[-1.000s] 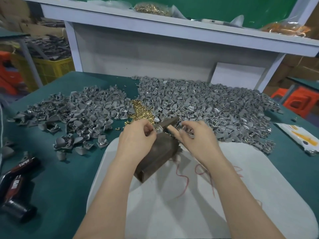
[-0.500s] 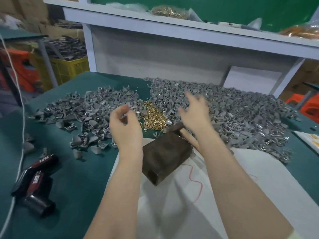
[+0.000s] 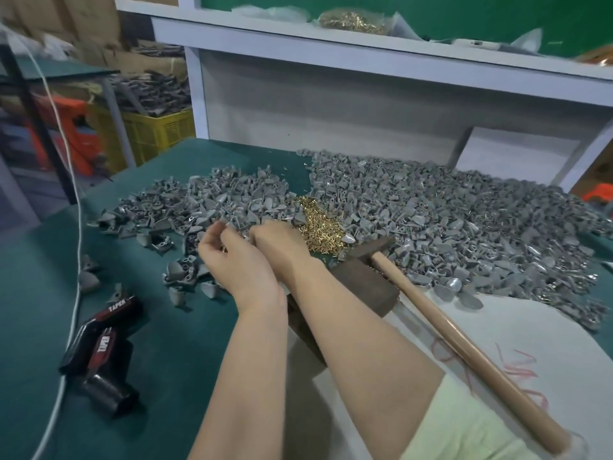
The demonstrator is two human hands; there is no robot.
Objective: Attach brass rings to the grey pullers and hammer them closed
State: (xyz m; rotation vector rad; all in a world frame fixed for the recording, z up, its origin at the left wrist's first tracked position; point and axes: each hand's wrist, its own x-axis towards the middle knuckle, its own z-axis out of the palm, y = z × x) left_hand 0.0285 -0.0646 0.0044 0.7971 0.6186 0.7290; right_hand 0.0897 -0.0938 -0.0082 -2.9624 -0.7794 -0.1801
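Note:
Grey pullers lie in two heaps, a left pile (image 3: 205, 207) and a bigger right pile (image 3: 464, 220), with a small mound of brass rings (image 3: 318, 227) between them. Both hands are at the near edge of the left pile. My left hand (image 3: 235, 260) is cupped with its fingers curled, and a brass glint shows in the palm. My right hand (image 3: 278, 245) is beside it, knuckles up, fingers curled down onto a grey puller (image 3: 246, 235) between the hands. The hammer (image 3: 374, 249) lies loose, its head on the dark block (image 3: 361, 280).
The hammer's wooden handle (image 3: 464, 353) runs toward the lower right over a white sheet (image 3: 530, 343). A black and red tool (image 3: 102, 343) and a white cable (image 3: 74, 293) lie on the green mat at left. A white shelf stands behind.
Both hands left the block and moved left to the left pile of pullers. The hammer now lies uncovered on the block. The view has swung left.

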